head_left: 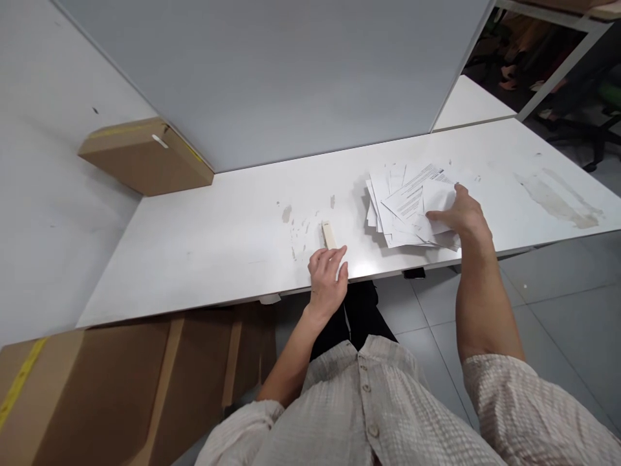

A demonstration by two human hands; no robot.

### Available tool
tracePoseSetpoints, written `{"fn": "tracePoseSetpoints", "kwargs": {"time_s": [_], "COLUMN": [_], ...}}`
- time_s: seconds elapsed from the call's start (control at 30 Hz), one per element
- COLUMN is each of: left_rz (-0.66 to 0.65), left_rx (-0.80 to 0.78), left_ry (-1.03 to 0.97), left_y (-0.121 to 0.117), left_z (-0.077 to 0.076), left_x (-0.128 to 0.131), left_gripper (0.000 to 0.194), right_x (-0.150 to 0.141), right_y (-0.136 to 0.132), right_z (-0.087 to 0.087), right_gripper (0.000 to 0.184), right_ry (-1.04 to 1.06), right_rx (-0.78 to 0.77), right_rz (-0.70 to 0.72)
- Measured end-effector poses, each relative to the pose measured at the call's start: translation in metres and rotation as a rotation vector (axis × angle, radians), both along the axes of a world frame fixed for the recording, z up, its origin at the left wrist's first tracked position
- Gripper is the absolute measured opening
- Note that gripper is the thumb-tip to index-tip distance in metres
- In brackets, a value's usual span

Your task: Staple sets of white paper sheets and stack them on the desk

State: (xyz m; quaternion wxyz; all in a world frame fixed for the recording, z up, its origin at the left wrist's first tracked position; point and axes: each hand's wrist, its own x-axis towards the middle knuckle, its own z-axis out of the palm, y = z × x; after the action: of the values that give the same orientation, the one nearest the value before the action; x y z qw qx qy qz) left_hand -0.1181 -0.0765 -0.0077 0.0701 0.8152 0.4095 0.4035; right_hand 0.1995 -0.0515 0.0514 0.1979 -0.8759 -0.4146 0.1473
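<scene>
A loose, fanned-out pile of white paper sheets [395, 223], some with printed lines, lies right of centre on the white table. My right hand [460, 217] is at the pile's right side, its thumb over a blank piece of paper [435, 194] and its fingers at that piece's edge. Part of the grip is hidden. Left of the pile lies a narrow cream-coloured stapler [328, 234], its near end by my fingers. My left hand [328, 275] rests at the table's front edge there, fingers loosely bent and thumb apart, not gripping it.
A closed cardboard box [145, 158] stands at the back left against the wall. A grey panel [272, 77] rises along the table's [218, 239] rear edge. Larger cardboard boxes [111, 388] stand below the table at the left. Chair legs [594, 139] show at the far right.
</scene>
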Motion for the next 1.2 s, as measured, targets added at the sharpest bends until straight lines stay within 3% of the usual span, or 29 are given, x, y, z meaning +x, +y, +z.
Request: {"fn": "tracePoseSetpoints", "kwargs": {"time_s": [0.3,0.5,0.77,1.03,1.13,1.2], "left_rz": [-0.084,-0.096,-0.095,-0.104,-0.120,-0.152], "left_rx": [-0.077,-0.094,-0.117,-0.128,-0.150,-0.239], "left_ry": [0.037,0.041,0.056,0.055,0.006,-0.092], "left_y": [-0.017,-0.021,-0.022,-0.023,-0.023,-0.022], "left_z": [-0.009,-0.011,-0.012,-0.011,-0.008,-0.003], "left_x": [0.011,0.014,0.009,0.007,0.005,0.004], "left_gripper": [0.032,0.032,0.032,0.033,0.031,0.030], "right_x": [-0.015,-0.025,-0.019,-0.021,-0.016,-0.024], "right_y": [-0.010,-0.009,-0.013,-0.020,-0.034,-0.050], "right_z": [0.009,0.005,0.002,0.000,0.012,0.023], "right_gripper": [0.093,0.104,0.094,0.050,0.054,0.058], "right_ry": [-0.006,-0.022,-0.041,-0.186,-0.166,0.015], "right_rx": [-0.041,-0.089,-0.145,-0.026,0.157,0.320], "right_rz": [-0.106,-0.061,-0.043,-0.021,-0.083,-0.044]}}
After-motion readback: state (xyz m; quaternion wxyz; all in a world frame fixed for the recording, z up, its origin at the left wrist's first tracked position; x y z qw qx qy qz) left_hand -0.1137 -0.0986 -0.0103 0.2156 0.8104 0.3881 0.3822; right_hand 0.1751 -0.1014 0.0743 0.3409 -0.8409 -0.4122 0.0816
